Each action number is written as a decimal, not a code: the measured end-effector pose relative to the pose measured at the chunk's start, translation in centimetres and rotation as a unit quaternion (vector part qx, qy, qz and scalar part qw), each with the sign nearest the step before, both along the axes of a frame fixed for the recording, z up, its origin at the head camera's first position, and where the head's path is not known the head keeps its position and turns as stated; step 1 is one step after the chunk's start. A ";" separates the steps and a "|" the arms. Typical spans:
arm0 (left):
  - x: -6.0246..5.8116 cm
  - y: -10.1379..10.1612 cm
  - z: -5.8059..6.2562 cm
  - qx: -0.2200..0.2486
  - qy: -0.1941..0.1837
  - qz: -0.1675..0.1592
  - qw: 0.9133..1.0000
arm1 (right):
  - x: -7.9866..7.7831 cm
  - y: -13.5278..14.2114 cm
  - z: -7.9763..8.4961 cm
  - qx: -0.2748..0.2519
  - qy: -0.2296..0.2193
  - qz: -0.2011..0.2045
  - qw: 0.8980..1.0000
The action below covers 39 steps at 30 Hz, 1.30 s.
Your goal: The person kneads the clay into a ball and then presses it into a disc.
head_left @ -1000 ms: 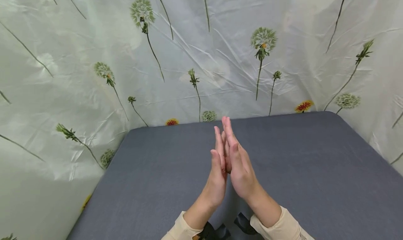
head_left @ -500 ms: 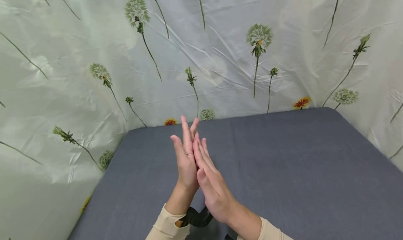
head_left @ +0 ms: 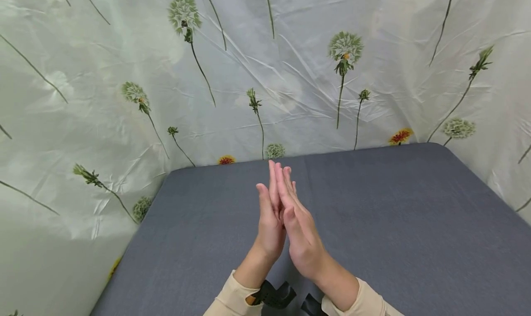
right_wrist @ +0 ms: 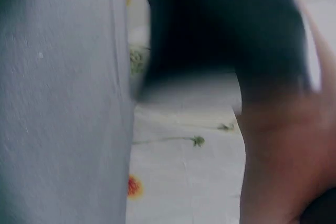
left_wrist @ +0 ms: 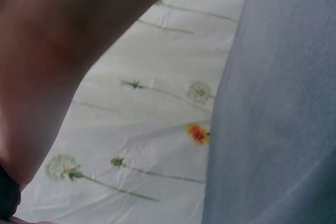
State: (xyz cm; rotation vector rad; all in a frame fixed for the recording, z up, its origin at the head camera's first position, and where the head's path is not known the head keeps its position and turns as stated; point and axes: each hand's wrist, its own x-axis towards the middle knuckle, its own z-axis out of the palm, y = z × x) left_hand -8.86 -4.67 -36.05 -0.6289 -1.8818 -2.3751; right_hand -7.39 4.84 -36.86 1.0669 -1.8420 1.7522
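Note:
Both hands are raised in front of the body, fingers pointing up and away. In the head view my left hand (head_left: 271, 221) has straight fingers, its thumb standing up. My right hand (head_left: 304, 240) lies against it at the fingers and part of the palm, also with straight fingers. A gap shows between the heels of the hands. Nothing is seen between them, though the inner palms are hidden. The left wrist view shows part of a blurred bare forearm or hand (left_wrist: 47, 66); the right wrist view has a similar blurred patch of skin (right_wrist: 283, 156).
A grey cloth-covered table (head_left: 394, 224) spreads under the hands. Behind it and at both sides hangs a pale curtain (head_left: 290, 67) printed with dandelions. Black wrist mounts (head_left: 277, 295) sit at the cream sleeves (head_left: 234, 297).
The joined hands swung left, with the left fingers reaching higher than the right, and then came partway back to the right. The palms slid along each other and the fingertips are now nearly level.

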 end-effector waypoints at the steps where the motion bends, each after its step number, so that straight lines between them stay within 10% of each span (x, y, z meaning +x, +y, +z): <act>1: 0.1 0.3 0.0 -0.007 0.005 -0.005 1.000 | -0.2 0.2 0.1 -0.004 0.003 -0.006 1.000; 20: 2.6 1.8 -0.6 -0.125 0.006 -0.039 0.991 | -4.2 2.6 0.0 -0.053 -0.138 0.036 0.988; 39: 0.9 -0.4 1.4 -0.103 0.053 0.091 0.989 | -1.5 -0.2 -1.9 -0.011 -0.188 0.111 0.976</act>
